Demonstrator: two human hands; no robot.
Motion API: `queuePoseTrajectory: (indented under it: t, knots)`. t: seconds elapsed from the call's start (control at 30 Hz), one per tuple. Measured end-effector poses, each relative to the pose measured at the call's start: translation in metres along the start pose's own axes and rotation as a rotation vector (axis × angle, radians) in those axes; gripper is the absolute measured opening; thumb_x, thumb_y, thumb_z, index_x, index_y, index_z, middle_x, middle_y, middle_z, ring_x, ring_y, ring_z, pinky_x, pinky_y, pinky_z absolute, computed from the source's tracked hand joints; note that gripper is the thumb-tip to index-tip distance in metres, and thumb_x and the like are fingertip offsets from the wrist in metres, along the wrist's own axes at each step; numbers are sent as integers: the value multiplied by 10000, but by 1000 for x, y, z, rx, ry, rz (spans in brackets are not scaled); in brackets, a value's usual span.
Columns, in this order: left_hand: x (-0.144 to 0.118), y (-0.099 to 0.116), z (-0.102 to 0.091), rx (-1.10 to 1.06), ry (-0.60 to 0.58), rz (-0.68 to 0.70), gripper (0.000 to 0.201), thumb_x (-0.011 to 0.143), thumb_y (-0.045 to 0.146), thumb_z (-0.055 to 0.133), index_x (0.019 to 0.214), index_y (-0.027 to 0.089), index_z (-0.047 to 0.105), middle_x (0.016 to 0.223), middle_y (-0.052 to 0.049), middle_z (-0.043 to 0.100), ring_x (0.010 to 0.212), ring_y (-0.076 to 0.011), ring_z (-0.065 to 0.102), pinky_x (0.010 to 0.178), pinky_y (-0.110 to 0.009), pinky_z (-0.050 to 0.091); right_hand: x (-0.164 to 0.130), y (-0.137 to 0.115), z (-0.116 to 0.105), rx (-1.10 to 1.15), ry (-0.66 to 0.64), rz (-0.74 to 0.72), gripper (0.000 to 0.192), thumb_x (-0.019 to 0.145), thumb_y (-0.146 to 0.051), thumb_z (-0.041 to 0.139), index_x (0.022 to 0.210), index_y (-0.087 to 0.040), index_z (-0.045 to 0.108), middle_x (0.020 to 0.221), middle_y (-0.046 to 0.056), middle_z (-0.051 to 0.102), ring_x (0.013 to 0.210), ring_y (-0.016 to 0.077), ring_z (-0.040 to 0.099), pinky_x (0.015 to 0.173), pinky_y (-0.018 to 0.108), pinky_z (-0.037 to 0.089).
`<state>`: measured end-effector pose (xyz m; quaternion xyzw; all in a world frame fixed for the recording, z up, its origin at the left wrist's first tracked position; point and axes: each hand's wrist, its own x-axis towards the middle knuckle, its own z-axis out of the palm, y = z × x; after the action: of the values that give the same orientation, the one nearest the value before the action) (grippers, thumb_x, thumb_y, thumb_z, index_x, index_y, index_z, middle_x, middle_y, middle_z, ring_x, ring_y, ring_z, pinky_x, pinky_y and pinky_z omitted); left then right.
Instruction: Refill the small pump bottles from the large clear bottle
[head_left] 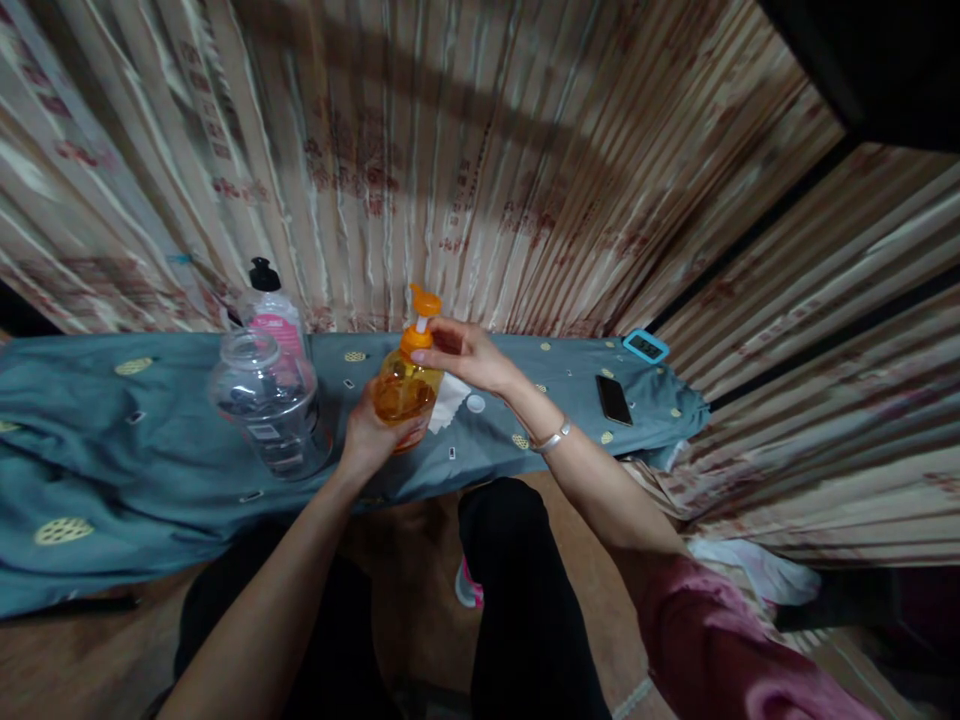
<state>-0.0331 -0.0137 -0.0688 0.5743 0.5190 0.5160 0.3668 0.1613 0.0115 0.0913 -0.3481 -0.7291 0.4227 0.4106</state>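
Observation:
An amber pump bottle (pixel 405 395) stands upright on the cloth-covered table, part filled with orange liquid. My left hand (pixel 369 435) is wrapped round the lower body of this bottle. Up at the neck, my right hand (pixel 469 355) pinches the orange pump collar (pixel 417 341) between thumb and fingers. The pump's spout sticks up above the fingers and points left. Just behind the bottle, on its right, lie a crumpled white tissue (pixel 448 402) and a small round white cap (pixel 475 404).
Left of my hands stands a large clear open plastic jar (pixel 266 405), with a black-capped pink-labelled bottle (pixel 277 325) behind it. A phone (pixel 614 400) and a blue-framed digital clock (pixel 646 346) rest on the right of the table cloth (pixel 172 440). Pleated curtains (pixel 420 150) hang behind.

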Motion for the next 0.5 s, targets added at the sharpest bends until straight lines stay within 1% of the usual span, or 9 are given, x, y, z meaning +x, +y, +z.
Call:
queuePoseTrajectory:
  t: [0.1,0.17,0.2,0.23,0.3,0.37,0.43,0.47,0.5]
  knots:
    - [0,1,1,5,0,5,835,600,375,1065,1352,242,727,1337,-122,896,1284,-420,860,1158,-584,692,-7,-2,10,-85,90,20,608,770,-756,1006,1058,-261,803,1204,77,889,1259,331,814,1275,526,567]
    - [0,2,0,19,5,4,838,604,381,1074,1350,232,724,1329,-123,894,1299,-417,855,1158,-568,691,-30,0,13,-139,163,59,741,781,-774,988,1276,-252,810,1474,125,854,1459,353,756,1343,509,516]
    - [1,2,0,32,6,4,848,595,383,1081,1348,229,724,1327,-123,893,1311,-419,850,1163,-563,689,-48,2,13,-160,208,92,846,809,-797,952,1429,-251,770,1642,143,779,1558,352,707,1373,494,494]
    - [1,2,-1,49,2,4,860,589,386,1087,1352,231,724,1330,-119,892,1323,-420,846,1167,-556,687,-72,5,10,-182,261,143,914,872,-825,881,1560,-251,705,1759,159,699,1620,346,669,1396,493,478]
    - [3,2,-2,77,-8,12,898,576,392,1100,1375,239,720,1332,-107,892,1328,-412,844,1168,-540,687,-129,12,1,-233,387,274,1046,942,-875,750,1740,-226,556,1886,198,564,1716,355,584,1444,514,435]
    - [5,1,-3,103,-20,33,899,587,375,1098,1386,217,717,1347,-116,887,1324,-406,845,1177,-541,683,-193,20,-6,-307,554,439,1180,977,-944,588,1821,-140,405,1925,307,455,1778,433,495,1461,638,403]
    - [6,1,-3,116,-20,41,899,593,365,1098,1390,210,712,1354,-121,882,1326,-401,845,1186,-536,679,-251,25,1,-420,717,575,1202,1050,-919,394,1858,-42,245,1976,397,248,1856,523,277,1472,836,205]
    - [7,1,-3,121,-17,42,897,600,379,1100,1391,216,709,1359,-118,881,1332,-398,844,1191,-530,677,-275,26,13,-483,766,618,1169,1086,-879,277,1855,-1,217,1984,415,177,1877,549,154,1451,906,75]
    - [7,0,-2,127,-13,41,893,604,392,1103,1386,218,707,1360,-117,880,1333,-396,844,1192,-528,677,-296,26,29,-526,747,648,1144,1098,-856,277,1839,15,288,1973,420,216,1875,567,118,1437,931,28]
